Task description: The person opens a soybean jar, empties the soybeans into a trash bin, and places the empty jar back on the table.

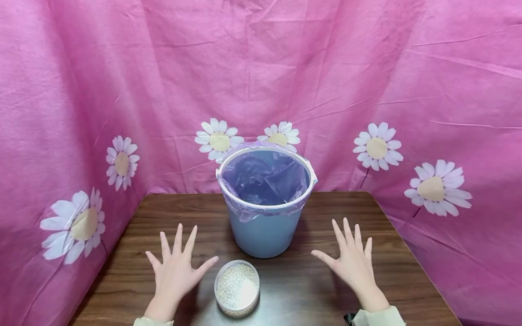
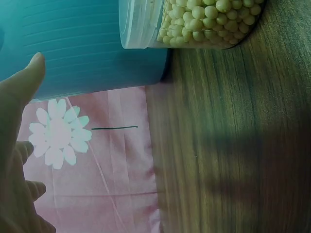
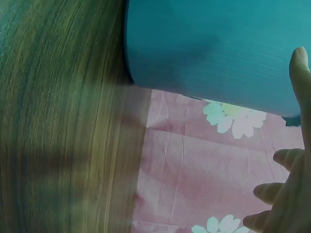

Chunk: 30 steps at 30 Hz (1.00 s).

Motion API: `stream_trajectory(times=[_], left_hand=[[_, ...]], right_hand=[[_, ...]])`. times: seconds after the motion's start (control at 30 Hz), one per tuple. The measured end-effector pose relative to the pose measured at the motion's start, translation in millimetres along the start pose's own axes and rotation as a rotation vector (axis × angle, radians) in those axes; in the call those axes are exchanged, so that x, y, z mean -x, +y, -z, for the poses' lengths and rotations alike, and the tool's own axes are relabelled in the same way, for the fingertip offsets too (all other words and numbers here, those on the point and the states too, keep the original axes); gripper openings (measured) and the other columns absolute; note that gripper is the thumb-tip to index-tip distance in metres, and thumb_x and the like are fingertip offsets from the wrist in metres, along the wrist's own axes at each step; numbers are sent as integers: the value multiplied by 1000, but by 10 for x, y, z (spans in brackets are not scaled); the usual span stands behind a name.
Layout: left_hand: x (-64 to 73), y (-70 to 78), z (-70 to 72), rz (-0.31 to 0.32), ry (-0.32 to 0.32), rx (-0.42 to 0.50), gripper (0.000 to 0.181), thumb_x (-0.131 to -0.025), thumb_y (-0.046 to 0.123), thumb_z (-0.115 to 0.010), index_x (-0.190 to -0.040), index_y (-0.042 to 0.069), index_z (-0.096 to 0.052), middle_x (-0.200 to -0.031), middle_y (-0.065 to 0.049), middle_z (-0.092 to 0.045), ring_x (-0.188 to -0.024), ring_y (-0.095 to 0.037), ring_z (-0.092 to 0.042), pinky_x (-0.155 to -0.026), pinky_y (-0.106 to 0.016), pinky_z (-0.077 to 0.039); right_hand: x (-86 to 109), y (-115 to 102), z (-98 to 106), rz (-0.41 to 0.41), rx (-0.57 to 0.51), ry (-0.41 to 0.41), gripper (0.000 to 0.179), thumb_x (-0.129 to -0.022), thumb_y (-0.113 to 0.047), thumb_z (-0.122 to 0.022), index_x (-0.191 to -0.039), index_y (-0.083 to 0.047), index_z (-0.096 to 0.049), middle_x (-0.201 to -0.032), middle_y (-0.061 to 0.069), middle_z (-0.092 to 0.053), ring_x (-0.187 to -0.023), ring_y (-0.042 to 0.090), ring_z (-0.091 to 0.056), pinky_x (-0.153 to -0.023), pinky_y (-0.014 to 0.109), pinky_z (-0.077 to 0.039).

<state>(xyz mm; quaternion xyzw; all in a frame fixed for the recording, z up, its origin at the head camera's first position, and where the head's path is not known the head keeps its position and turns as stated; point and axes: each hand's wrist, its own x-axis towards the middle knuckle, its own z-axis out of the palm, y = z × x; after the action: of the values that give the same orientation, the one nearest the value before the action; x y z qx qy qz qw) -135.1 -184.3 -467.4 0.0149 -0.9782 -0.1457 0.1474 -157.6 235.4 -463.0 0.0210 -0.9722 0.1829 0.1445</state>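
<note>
A blue bucket (image 1: 263,233) with a white rim stands mid-table, lined with a thin purple plastic bag (image 1: 265,179) folded over the rim. In front of it sits a round clear tub (image 1: 237,288) with a lid, full of small pale beads; the left wrist view shows the beads (image 2: 209,22) through its side. My left hand (image 1: 175,274) is spread palm down above the table, its thumb near the tub but apart from it. To the bucket's right my right hand (image 1: 354,267) hovers with fingers spread, holding nothing.
The dark wood table (image 1: 408,290) has rounded far corners. A pink cloth (image 1: 261,68) printed with white daisies hangs behind it and along both sides, close to the bucket's back.
</note>
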Motion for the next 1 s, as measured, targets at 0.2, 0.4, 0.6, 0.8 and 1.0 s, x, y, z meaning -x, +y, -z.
stream_trajectory(times=[0.2,0.4,0.6,0.8,1.0], left_hand=[[10,28,-1,-8,4,16,100,-76,80,-59,-158,34,-24,-165,-15,-18,-148,-55,0,-100,-86,4],[36,77,-9,-15,-7,39,100,-76,79,-60,-157,33,-25,-165,-15,-18,-147,-56,-4,-101,-85,3],[60,115,-34,-33,-12,26,99,-76,80,-59,-157,33,-26,-165,-14,-20,-147,-56,-7,-102,-85,-3],[77,169,-71,-56,2,23,99,-74,78,-62,-156,34,-28,-164,-13,-24,-147,-55,-10,-102,-85,-6],[142,242,-150,-109,42,21,100,-72,75,-67,-156,33,-30,-163,-12,-26,-147,-53,-14,-102,-84,-11]], right_hand=[[-11,-4,-4,-5,-101,-36,103,-80,-66,-67,-159,-21,-21,-163,22,-18,-149,51,-8,-112,75,0],[9,-15,-50,-23,-219,-64,98,-83,-57,-70,-159,-18,-22,-162,25,-19,-148,53,-10,-113,73,-5],[55,-60,-150,-18,-317,-89,96,-83,-51,-73,-157,-11,-27,-161,24,-23,-147,54,-12,-114,71,-8],[128,-106,-296,-21,-385,-109,95,-83,-47,-75,-157,-11,-28,-161,20,-26,-147,52,-16,-114,71,-13],[217,-163,-417,-66,-445,-154,93,-85,-47,-73,-158,-17,-25,-161,21,-27,-147,50,-19,-107,76,-21]])
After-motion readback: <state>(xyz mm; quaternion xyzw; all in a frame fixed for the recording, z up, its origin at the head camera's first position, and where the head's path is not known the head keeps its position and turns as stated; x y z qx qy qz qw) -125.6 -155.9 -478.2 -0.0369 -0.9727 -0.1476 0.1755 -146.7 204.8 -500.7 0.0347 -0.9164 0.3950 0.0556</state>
